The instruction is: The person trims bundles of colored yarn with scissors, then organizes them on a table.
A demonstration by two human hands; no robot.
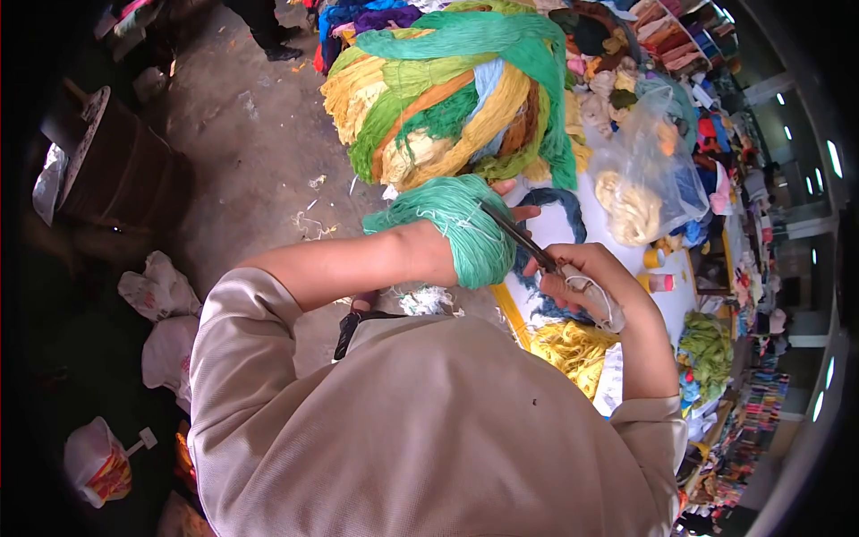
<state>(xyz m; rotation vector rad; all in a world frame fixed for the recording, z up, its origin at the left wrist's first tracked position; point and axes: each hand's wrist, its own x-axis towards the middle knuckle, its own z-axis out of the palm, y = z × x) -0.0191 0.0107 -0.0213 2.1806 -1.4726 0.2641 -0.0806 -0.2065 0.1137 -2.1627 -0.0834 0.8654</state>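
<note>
A thick skein of teal-green yarn [474, 234] is looped over my left wrist and covers most of the hand. Beyond the yarn, some fingers of my left hand [525, 213] show, stretched out and apart. My right hand [577, 279] is wrapped round the pale, wrapped handles of dark scissors [510, 224]. Their blades point up and left across the edge of the teal skein, near my left fingers. Behind both hands lies a dark blue skein [573, 219] on the white tabletop [617, 228].
A large pile of green, yellow and orange skeins [447, 98] stands ahead. A clear bag [658, 170] with cream yarn lies to the right, above yellow yarn [573, 353] near the table edge. A barrel [121, 170] stands left; a person's dark-clothed legs [259, 27] show behind.
</note>
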